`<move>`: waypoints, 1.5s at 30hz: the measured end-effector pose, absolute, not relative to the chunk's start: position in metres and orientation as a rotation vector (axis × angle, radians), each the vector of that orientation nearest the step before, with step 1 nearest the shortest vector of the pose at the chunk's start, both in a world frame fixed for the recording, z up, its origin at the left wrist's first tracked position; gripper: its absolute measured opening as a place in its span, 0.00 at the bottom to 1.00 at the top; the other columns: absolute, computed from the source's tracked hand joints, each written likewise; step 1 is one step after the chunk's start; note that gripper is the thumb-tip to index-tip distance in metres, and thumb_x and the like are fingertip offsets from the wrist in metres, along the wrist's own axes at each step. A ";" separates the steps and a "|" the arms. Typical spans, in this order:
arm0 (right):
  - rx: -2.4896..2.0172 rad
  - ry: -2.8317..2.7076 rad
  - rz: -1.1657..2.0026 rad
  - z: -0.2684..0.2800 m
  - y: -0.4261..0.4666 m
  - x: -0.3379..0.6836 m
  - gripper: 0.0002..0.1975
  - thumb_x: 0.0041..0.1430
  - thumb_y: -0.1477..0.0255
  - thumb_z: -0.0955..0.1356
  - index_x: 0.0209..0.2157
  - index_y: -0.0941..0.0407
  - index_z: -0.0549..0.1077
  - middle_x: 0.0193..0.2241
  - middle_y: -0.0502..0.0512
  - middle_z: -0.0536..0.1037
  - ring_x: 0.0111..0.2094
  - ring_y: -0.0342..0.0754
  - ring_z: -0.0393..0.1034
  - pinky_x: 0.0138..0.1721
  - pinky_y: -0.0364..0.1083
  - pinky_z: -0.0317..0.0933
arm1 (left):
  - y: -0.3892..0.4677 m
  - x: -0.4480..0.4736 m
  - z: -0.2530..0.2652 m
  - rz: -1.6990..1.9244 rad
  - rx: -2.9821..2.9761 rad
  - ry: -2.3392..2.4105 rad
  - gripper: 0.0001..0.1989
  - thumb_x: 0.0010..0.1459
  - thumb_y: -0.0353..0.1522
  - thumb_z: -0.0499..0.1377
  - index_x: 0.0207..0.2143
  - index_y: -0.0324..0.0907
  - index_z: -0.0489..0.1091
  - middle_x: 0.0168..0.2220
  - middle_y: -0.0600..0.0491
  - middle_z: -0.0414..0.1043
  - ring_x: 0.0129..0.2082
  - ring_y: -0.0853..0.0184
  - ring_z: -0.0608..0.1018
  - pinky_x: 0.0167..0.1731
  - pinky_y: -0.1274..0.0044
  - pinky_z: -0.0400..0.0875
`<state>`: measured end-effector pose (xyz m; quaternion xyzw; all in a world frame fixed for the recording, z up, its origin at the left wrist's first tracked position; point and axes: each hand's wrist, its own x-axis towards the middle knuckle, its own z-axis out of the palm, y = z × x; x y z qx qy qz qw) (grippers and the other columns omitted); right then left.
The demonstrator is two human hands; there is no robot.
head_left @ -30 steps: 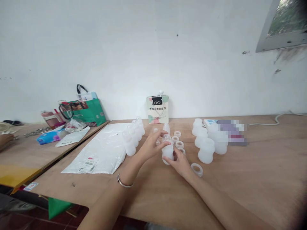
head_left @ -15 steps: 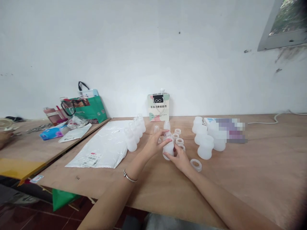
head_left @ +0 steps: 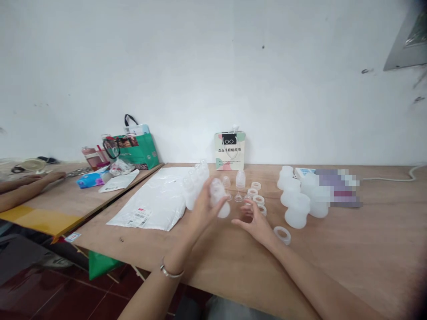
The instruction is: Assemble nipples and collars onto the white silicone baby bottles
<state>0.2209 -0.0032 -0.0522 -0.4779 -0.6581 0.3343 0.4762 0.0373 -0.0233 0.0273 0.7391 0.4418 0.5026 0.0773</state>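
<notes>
Wrapped around a frosted baby bottle (head_left: 223, 209) with a clear cap is my left hand (head_left: 204, 206); the bottle is tilted and blurred by motion. My right hand (head_left: 258, 224) has its fingers apart and is empty, beside the white rings (head_left: 258, 200) that lie in a row. Behind the hands stand clear domed caps (head_left: 240, 178) and clear teats (head_left: 238, 197). Several capped bottles (head_left: 191, 182) line up to the left, partly hidden by my left hand. On the right are several open frosted bottle bodies (head_left: 298, 211), and a loose ring (head_left: 282, 235) lies nearer me.
A white plastic mailer (head_left: 150, 195) lies flat on the left of the wooden table (head_left: 227, 262). A paper bag (head_left: 230, 153) stands against the wall. On the adjoining table are a green bag (head_left: 148, 149), a blue tissue pack (head_left: 87, 180) and another person's arms (head_left: 30, 189).
My left hand has carried the capped bottle leftward toward the row, tilting it. My right hand has let go of the bottle and opened. The view has turned slightly left.
</notes>
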 end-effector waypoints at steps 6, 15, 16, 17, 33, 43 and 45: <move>-1.179 -1.656 0.756 -0.056 -0.001 0.220 0.34 0.41 0.58 0.71 0.48 0.54 0.57 0.39 0.56 0.71 0.42 0.50 0.68 0.47 0.54 0.61 | -0.037 -0.041 0.018 1.517 1.914 1.862 0.42 0.47 0.42 0.59 0.59 0.45 0.42 0.44 0.45 0.66 0.40 0.60 0.74 0.37 0.66 0.71; -1.154 -1.664 0.727 -0.058 -0.001 0.221 0.30 0.42 0.59 0.71 0.46 0.53 0.60 0.37 0.55 0.72 0.41 0.51 0.68 0.45 0.55 0.62 | -0.019 -0.062 0.002 1.439 1.909 1.990 0.42 0.44 0.44 0.60 0.58 0.45 0.44 0.46 0.45 0.65 0.42 0.58 0.72 0.39 0.65 0.69; -1.153 -1.664 0.730 -0.057 -0.001 0.221 0.29 0.42 0.59 0.71 0.45 0.54 0.61 0.37 0.55 0.72 0.41 0.50 0.68 0.45 0.54 0.62 | -0.017 -0.062 0.001 1.441 1.910 1.985 0.42 0.44 0.44 0.61 0.58 0.45 0.44 0.46 0.45 0.64 0.42 0.58 0.72 0.39 0.65 0.69; -1.152 -1.665 0.732 -0.057 -0.001 0.221 0.29 0.42 0.59 0.71 0.45 0.54 0.61 0.37 0.55 0.72 0.40 0.50 0.68 0.45 0.54 0.62 | -0.015 -0.063 -0.001 1.444 1.905 1.986 0.42 0.44 0.44 0.61 0.58 0.45 0.44 0.46 0.45 0.64 0.43 0.58 0.72 0.39 0.65 0.69; -1.318 -1.661 0.418 -0.014 0.002 0.259 0.07 0.54 0.68 0.61 0.32 0.55 0.66 0.30 0.53 0.73 0.31 0.47 0.68 0.34 0.47 0.61 | -0.012 0.044 0.027 1.458 2.737 1.523 0.15 0.57 0.31 0.50 0.47 0.40 0.59 0.44 0.46 0.66 0.46 0.63 0.68 0.46 0.69 0.64; -1.461 -2.018 0.076 -0.041 0.014 0.272 0.02 0.49 0.74 0.63 0.27 0.55 0.67 0.33 0.58 0.69 0.37 0.52 0.66 0.39 0.50 0.59 | 0.069 0.050 -0.026 0.582 2.554 2.007 0.23 0.50 0.19 0.44 0.51 0.30 0.56 0.49 0.34 0.62 0.51 0.55 0.66 0.48 0.65 0.61; -1.470 -2.017 0.062 -0.046 0.015 0.273 0.01 0.48 0.74 0.64 0.25 0.55 0.67 0.33 0.58 0.68 0.36 0.52 0.66 0.38 0.50 0.59 | 0.072 0.048 -0.028 0.529 2.524 2.027 0.20 0.50 0.18 0.44 0.46 0.31 0.61 0.44 0.36 0.66 0.45 0.57 0.70 0.43 0.67 0.64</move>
